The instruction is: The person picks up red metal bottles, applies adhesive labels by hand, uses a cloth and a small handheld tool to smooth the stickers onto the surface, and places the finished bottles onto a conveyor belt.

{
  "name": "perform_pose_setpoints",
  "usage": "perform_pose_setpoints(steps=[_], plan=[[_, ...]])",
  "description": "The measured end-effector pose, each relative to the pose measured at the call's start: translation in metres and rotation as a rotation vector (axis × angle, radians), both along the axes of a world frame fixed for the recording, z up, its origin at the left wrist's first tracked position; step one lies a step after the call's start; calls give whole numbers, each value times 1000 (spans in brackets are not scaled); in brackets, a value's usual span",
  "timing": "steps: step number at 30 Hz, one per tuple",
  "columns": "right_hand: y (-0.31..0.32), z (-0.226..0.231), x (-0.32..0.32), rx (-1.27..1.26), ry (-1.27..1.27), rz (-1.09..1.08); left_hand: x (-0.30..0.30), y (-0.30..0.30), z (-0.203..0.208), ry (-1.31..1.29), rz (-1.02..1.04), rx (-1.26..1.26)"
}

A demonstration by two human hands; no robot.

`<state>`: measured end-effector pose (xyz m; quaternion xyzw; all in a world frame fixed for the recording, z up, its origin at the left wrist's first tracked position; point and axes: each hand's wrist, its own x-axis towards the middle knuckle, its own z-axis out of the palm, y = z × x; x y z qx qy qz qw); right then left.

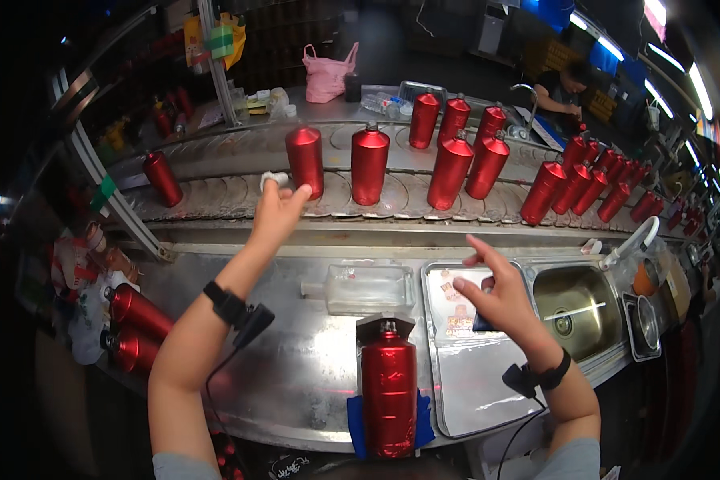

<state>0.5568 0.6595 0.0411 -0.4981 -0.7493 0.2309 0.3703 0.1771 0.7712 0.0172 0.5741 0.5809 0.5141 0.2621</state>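
Observation:
My left hand (278, 214) reaches to the conveyor with a crumpled white wad (274, 179) at its curled fingers. Its thumb is beside the lower part of a red bottle (304, 160); whether it touches the bottle I cannot tell. My right hand (500, 294) hovers over a metal tray (488, 392), fingers bent and apart. Printed sheets (452, 298) lie in that tray, partly under the hand, and a small dark blue thing shows below the palm. Nearest me, another red bottle (389, 392) lies in a dark holder with blue material at its sides.
A clear glass bottle (370, 290) lies on the metal bench. Several red bottles stand along the conveyor (256, 210). Two red bottles (140, 316) lie at left. At right are a sink (576, 308) and a white faucet (634, 240). Another person (564, 88) works at far right.

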Motion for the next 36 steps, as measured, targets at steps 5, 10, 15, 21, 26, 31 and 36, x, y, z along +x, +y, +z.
perform_pose_setpoints(steps=[5, 10, 15, 21, 26, 31, 36], plan=[[122, 11, -26, 287, -213, -84, -13, 133, 6, 358, 343, 263], [230, 16, -31, 172, -385, -314, 46, 239, 19, 345, 351, 303], [334, 19, -40, 82, -287, -348, 65, 340, -33, 333, 102, 140], [405, 0, -2, -84, -233, -531, 158, 366, -52, 214, 48, 305], [410, -8, 16, -99, -141, -678, 186, 349, -52, 195, 91, 377], [393, -14, 48, -98, -146, -695, 181, 307, -57, -50, 179, 416], [376, -6, 74, -72, -151, -703, 125, 241, -29, -394, -17, 236]])
